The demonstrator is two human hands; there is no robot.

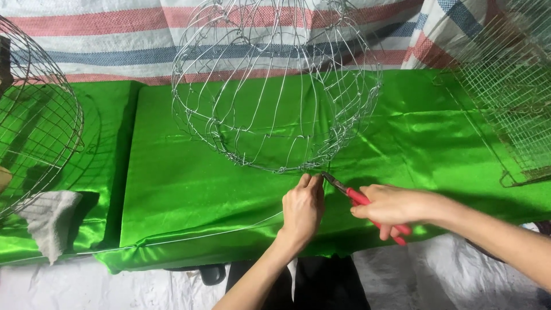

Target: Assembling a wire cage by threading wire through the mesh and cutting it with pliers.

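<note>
Head view: my left hand (302, 209) pinches the bottom rim of the round silver wire-frame cage (275, 86), which rises just ahead. My right hand (390, 205) grips red-handled pliers (367, 205), tips angled left, touching that rim.

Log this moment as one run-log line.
left hand: pinching wire basket frame rim | right hand: gripping red-handled pliers, tip at rim | surface: green cloth

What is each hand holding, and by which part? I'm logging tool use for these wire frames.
Right hand: red-handled pliers, grip around the handles. Left hand: pinches the wire frame at its near bottom rim, beside the plier tips.
</note>
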